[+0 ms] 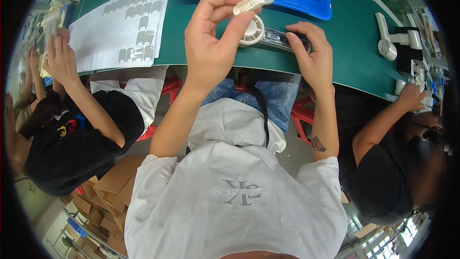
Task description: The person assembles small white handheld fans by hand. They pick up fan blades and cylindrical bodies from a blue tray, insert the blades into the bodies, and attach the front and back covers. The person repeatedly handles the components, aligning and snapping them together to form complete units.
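Observation:
Between thumb and fingers, my left hand [208,48] pinches a cream plastic cover [254,3], a long piece with rounded ends and small openings, raised above the table. Just below it lies a handheld-fan-like device [252,32] with a round, ribbed cream head. Its dark handle [277,39] stretches to the right with inner parts showing. My right hand [316,52] is closed on the far right end of that handle, thumb on the near side and fingers over the far side. The left hand's fingers partly hide the device's head.
Beyond my hands, a blue tray [324,11] holds several similar cream covers. A white sheet with grey die-cut stickers [108,43] lies left on the green table [354,62]. Another cream device [386,48] sits at right. Co-workers [81,134] [383,163] sit on both sides.

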`<state>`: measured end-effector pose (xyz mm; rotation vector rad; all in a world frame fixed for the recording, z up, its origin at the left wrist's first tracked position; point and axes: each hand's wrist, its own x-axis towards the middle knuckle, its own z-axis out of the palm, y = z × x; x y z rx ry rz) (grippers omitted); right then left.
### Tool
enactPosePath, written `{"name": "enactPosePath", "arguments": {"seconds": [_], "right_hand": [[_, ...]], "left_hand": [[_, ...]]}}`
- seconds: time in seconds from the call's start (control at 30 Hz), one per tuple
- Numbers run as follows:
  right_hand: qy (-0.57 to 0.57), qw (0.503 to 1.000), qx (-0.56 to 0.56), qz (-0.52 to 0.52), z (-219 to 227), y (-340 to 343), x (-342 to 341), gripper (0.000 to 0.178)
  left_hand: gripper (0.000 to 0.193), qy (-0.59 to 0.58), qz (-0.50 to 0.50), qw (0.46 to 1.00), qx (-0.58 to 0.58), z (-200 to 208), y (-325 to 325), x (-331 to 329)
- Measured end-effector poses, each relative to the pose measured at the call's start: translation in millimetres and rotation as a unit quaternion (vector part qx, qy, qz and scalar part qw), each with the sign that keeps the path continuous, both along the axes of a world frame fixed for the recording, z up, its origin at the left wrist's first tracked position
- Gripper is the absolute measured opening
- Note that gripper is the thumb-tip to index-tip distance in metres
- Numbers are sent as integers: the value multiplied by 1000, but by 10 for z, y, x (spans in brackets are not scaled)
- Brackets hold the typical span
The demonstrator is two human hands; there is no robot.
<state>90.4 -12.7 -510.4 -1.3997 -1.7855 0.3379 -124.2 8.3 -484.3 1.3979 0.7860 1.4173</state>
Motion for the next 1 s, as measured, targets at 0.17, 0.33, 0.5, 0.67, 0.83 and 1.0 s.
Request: {"name": "enactPosePath", "arguments": {"seconds": [0.17,0.33,0.5,0.67,0.83,1.0], "right_hand": [[317,942,-51,92,216,-141,-184,29],[506,828,-90,223,266,-206,-268,32],[515,823,-22,240,263,-197,-286,27],[358,925,-48,116,369,-277,-146,28],[554,783,-171,226,657,-416,-55,32],[503,698,-174,479,995,-583,-198,31]], "left_hand": [[29,58,-74,995,-21,141,-140,4],[32,57,-106,993,15,241,-208,102],[37,81,-120,988,51,320,-184,76],[35,132,-20,991,29,268,95,-305],[27,181,-12,983,39,276,314,-376],[31,260,-76,962,37,222,306,-154]]}}
